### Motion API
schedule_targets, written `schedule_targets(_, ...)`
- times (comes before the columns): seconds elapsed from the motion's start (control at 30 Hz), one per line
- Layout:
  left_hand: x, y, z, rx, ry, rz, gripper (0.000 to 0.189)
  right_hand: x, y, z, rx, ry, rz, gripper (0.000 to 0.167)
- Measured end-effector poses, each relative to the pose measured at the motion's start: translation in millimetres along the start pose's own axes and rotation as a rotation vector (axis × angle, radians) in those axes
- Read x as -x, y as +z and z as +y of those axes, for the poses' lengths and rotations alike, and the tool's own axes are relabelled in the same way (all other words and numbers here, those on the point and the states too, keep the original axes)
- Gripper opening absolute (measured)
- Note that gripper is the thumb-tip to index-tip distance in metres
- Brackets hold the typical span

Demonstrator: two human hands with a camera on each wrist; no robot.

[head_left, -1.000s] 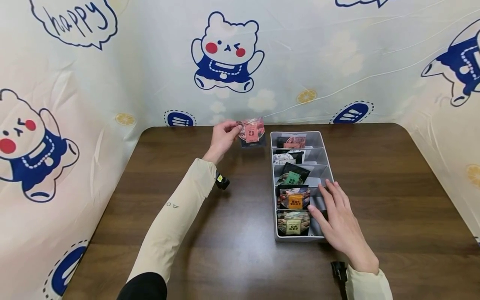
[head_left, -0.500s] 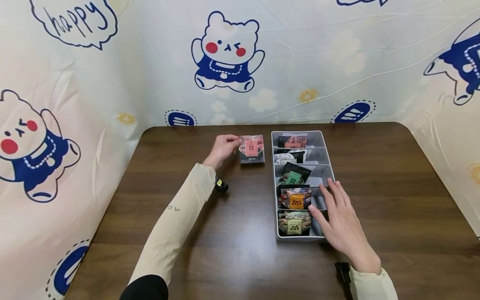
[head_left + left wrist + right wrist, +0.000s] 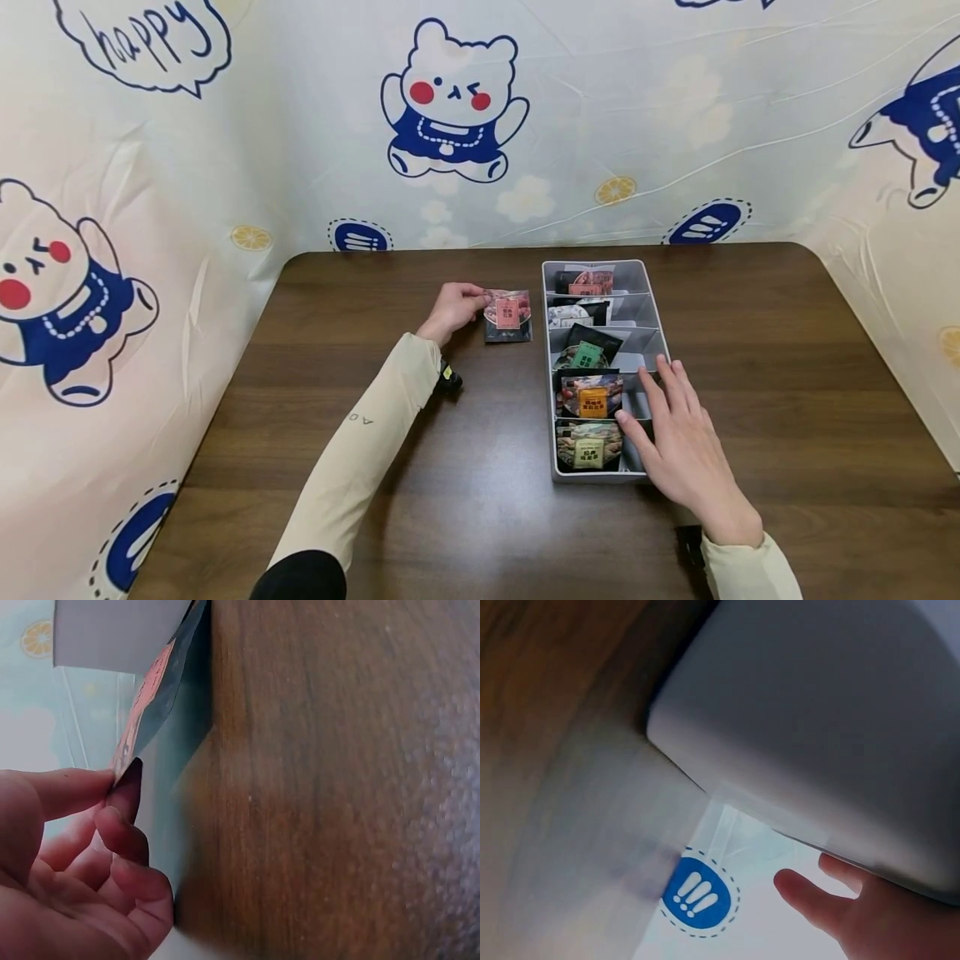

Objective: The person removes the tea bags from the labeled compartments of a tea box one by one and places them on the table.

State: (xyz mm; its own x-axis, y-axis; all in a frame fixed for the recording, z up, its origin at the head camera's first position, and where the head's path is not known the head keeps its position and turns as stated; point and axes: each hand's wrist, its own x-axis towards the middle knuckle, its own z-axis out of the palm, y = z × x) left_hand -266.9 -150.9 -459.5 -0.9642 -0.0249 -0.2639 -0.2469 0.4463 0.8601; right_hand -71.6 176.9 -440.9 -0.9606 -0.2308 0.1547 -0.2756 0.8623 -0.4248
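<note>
My left hand point(image 3: 454, 312) pinches the left edge of a small packet point(image 3: 507, 317) with a pink label, left of the box. In the left wrist view the packet point(image 3: 152, 694) tilts up from the tabletop, held between thumb and fingertips. A grey divided box point(image 3: 639, 312) stands to the right on the table. My right hand point(image 3: 688, 454) rests over its right rim near the front, fingers extended and holding nothing. Inside, from back to front, lie a pink-labelled packet point(image 3: 588, 284), a black-and-white one point(image 3: 577, 314), a green-labelled one point(image 3: 588, 350), an orange-labelled one point(image 3: 591, 396) and a yellow-green-labelled one point(image 3: 588, 446).
Everything stands on a dark brown wooden table point(image 3: 810, 400) with rounded far corners. A pale printed cloth point(image 3: 585, 100) with cartoon bears hangs behind it and along both sides. In the right wrist view the box's outer wall point(image 3: 795, 735) fills much of the picture.
My left hand has brought the pink-labelled packet from the table's far edge nearer to me, beside the box. My right hand has stayed on the box rim.
</note>
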Motion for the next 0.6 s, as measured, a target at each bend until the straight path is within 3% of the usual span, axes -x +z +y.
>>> schedule_targets(0.27,2.5,4.5,5.8,-0.171,0.015,0.046,0.02,-0.6,-2.2,-2.9,0.039,0.023,-0.045,0.07)
schedule_targets(0.6,0.9,9.8,8.1,-0.265,0.024,0.089,0.021,-0.6,-1.8,-3.1,0.04,0.032,-0.052,0.069)
